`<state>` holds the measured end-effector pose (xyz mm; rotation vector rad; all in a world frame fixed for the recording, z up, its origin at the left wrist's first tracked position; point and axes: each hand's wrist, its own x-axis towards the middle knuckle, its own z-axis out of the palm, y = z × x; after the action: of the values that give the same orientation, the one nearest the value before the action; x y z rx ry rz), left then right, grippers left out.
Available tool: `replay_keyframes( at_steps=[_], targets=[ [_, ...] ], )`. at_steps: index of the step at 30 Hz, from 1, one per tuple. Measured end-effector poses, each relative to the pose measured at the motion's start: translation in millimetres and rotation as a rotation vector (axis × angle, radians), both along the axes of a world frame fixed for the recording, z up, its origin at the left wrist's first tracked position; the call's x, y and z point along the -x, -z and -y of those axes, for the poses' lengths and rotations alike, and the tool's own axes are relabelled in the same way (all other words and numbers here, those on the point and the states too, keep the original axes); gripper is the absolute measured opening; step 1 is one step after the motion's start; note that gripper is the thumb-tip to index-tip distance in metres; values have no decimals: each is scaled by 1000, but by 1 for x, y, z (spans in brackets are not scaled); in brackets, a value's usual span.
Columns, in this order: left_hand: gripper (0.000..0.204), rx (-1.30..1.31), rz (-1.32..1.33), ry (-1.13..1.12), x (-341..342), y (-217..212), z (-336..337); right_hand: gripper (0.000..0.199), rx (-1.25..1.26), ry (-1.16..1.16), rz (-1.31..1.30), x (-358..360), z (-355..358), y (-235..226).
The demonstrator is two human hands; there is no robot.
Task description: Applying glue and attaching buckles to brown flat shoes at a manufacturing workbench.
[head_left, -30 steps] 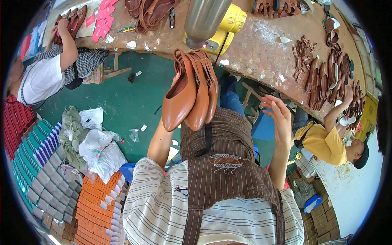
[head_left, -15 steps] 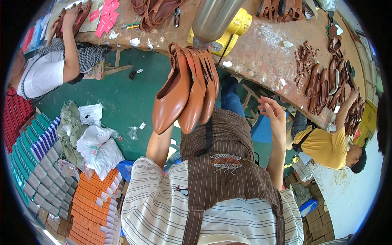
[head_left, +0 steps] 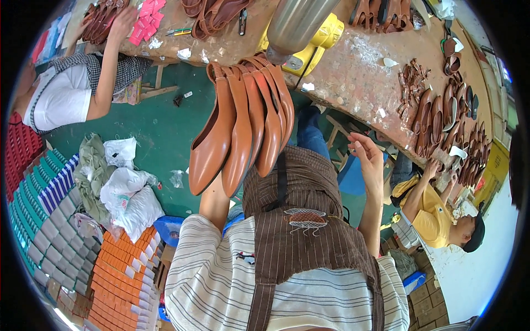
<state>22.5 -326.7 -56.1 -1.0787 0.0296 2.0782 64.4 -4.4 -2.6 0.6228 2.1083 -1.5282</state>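
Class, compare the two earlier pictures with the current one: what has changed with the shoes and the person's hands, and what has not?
The bunch of tan shoes over the left hand has swung slightly left, its toes dropping lower. The left hand is hidden behind the shoes. The right hand stays raised, open and empty. Nothing was picked up or released; the workbench is unchanged.

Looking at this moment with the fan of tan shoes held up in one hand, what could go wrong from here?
The left hand is hidden behind the bunch of tan shoes, four or five held together, so one might slip and drop onto the green floor. The right hand is open and apart, giving no support. The raised shoes sit close to the metal cylinder and could knock it.
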Motion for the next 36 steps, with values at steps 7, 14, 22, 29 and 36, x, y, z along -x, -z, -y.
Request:
replay_keyframes(
  at_steps=[7,14,22,29,36],
  targets=[
    [37,-8,-45,111,-33,-23,11,27,-25,-29,-27,-1,1,2],
    [36,-4,-92,215,-32,-31,12,27,-49,-52,-41,0,4,1],
    [36,-4,-181,352,-20,-38,-6,27,-150,-102,-86,0,4,7],
    [35,25,-319,487,-24,-70,-24,28,-193,-180,-85,11,8,-12],
    [34,97,-473,676,-35,-104,-24,47,228,21,-183,36,-12,-17]
  ],
)
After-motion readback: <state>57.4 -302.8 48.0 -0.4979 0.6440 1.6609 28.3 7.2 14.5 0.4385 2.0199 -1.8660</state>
